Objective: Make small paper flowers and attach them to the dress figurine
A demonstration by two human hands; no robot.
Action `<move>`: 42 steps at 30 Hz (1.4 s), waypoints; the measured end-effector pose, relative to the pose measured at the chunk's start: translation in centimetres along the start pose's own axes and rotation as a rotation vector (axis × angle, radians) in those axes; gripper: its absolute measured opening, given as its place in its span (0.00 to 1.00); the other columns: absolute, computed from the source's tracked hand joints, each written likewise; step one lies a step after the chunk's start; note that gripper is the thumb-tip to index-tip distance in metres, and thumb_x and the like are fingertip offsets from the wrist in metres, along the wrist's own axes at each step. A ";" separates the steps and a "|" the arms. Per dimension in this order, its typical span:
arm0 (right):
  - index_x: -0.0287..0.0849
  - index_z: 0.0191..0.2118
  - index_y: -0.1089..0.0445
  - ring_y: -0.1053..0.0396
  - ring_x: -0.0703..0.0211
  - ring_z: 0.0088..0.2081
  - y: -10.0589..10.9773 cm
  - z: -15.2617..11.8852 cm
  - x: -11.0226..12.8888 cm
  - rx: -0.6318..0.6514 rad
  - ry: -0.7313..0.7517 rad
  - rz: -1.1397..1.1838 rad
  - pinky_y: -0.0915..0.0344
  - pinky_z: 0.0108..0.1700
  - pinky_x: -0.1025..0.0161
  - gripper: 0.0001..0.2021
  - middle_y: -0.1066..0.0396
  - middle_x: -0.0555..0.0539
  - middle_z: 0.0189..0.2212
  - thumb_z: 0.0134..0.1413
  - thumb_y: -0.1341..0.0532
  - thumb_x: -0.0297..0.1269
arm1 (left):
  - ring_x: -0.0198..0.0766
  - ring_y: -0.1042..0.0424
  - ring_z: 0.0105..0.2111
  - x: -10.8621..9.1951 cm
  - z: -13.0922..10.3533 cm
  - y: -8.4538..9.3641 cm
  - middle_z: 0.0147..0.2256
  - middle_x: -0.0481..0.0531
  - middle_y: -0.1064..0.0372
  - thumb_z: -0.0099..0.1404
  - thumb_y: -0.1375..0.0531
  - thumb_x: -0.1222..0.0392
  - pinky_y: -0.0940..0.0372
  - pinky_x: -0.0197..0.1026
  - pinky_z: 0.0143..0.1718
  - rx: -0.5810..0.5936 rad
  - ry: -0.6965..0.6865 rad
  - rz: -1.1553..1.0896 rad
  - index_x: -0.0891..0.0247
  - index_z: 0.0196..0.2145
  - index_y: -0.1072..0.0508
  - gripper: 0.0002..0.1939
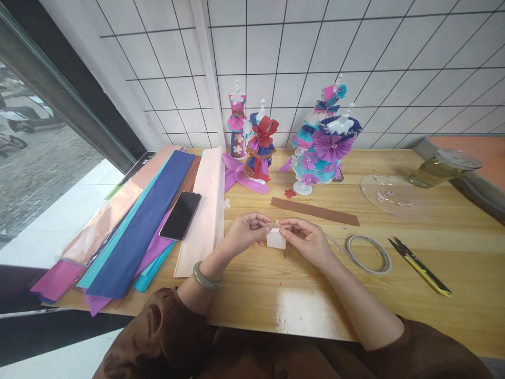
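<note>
Between my two hands, just above the wooden table, is a small folded piece of pale paper point(276, 239). My left hand point(250, 229) pinches its left upper corner, with thumb and fingers closed. At the upper right corner my right hand point(305, 235) pinches it the same way. A narrow brown strip point(288, 249) hangs below, by the right fingers; whether it is joined to the paper I cannot tell. Beyond the hands lies a long brown crepe paper strip point(315, 211). A roll of double-sided tape point(369, 254) rests to the right, its loose end reaching toward my right hand.
Crepe paper sheets point(142, 226) are stacked at the left, with a phone point(180, 216) on top. Small dress forms in paper dresses point(327, 142) stand along the tiled wall. Thread snips point(420, 266), a clear plate point(389, 192) and a glass jar point(437, 167) are at the right.
</note>
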State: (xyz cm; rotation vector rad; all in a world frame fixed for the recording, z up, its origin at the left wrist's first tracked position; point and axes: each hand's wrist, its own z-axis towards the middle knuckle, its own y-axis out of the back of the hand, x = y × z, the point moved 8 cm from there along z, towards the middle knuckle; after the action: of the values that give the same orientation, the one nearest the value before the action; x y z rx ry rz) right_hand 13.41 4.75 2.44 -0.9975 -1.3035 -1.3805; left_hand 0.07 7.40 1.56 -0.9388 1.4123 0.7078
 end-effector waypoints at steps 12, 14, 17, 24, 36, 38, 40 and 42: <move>0.41 0.32 0.28 0.32 0.58 0.35 0.3 0.0 0.4 -0.003 0.020 -0.040 0.35 0.37 0.62 0.08 0.28 0.45 0.33 0.46 0.40 0.37 | 0.27 0.34 0.21 -0.2 -0.1 -0.5 0.27 0.48 0.35 0.54 0.42 0.57 0.35 0.32 0.20 0.069 -0.014 0.017 0.68 0.33 0.34 0.11; 0.41 0.33 0.28 0.32 0.58 0.36 0.2 0.0 0.6 0.010 0.024 -0.052 0.36 0.39 0.61 0.08 0.28 0.45 0.34 0.46 0.41 0.37 | 0.27 0.35 0.20 -0.2 0.0 -0.4 0.27 0.48 0.35 0.54 0.42 0.57 0.36 0.31 0.20 0.060 -0.020 0.015 0.67 0.33 0.34 0.11; 0.41 0.34 0.28 0.32 0.57 0.36 0.0 0.0 0.6 0.017 0.018 -0.068 0.35 0.38 0.61 0.09 0.28 0.45 0.35 0.45 0.40 0.37 | 0.26 0.34 0.19 -0.1 0.0 -0.2 0.27 0.48 0.35 0.55 0.42 0.57 0.36 0.31 0.20 0.056 -0.015 0.058 0.68 0.33 0.32 0.11; 0.42 0.37 0.28 0.32 0.57 0.36 0.3 0.2 0.3 -0.019 0.060 -0.103 0.35 0.36 0.61 0.11 0.29 0.45 0.36 0.45 0.40 0.38 | 0.25 0.36 0.18 -0.5 -0.3 -0.3 0.25 0.49 0.34 0.54 0.42 0.57 0.37 0.30 0.21 0.016 -0.015 0.135 0.68 0.34 0.30 0.12; 0.43 0.39 0.28 0.32 0.57 0.34 0.3 0.1 0.5 -0.028 0.059 -0.115 0.34 0.36 0.59 0.13 0.28 0.45 0.33 0.44 0.39 0.39 | 0.25 0.37 0.17 -1.1 -0.5 0.0 0.27 0.50 0.33 0.50 0.39 0.54 0.39 0.31 0.20 -0.093 -0.004 0.215 0.68 0.30 0.29 0.14; 0.42 0.41 0.30 0.32 0.58 0.34 0.2 0.1 0.1 -0.017 0.022 -0.056 0.34 0.37 0.59 0.16 0.28 0.45 0.33 0.43 0.38 0.40 | 0.25 0.37 0.17 -1.1 -0.4 0.0 0.27 0.50 0.32 0.50 0.39 0.54 0.39 0.31 0.20 -0.088 -0.010 0.216 0.68 0.30 0.29 0.14; 0.42 0.42 0.30 0.32 0.58 0.34 0.0 0.1 -0.3 0.003 -0.011 0.006 0.34 0.38 0.59 0.17 0.28 0.46 0.33 0.42 0.37 0.40 | 0.25 0.37 0.17 -1.1 -0.4 0.1 0.27 0.50 0.33 0.50 0.39 0.54 0.38 0.31 0.20 -0.084 -0.014 0.204 0.68 0.31 0.29 0.14; 0.42 0.43 0.31 0.32 0.59 0.35 -0.1 0.2 -0.6 0.030 -0.045 0.058 0.34 0.38 0.60 0.18 0.29 0.46 0.34 0.42 0.37 0.40 | 0.25 0.37 0.17 -1.0 -0.4 0.1 0.26 0.50 0.33 0.50 0.39 0.54 0.38 0.31 0.20 -0.082 -0.017 0.187 0.68 0.31 0.29 0.14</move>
State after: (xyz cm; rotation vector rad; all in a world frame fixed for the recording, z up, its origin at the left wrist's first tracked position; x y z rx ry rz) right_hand 13.42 5.01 1.81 -1.0434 -1.3150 -1.2980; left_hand -0.29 7.22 2.61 -0.8692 1.4783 0.9176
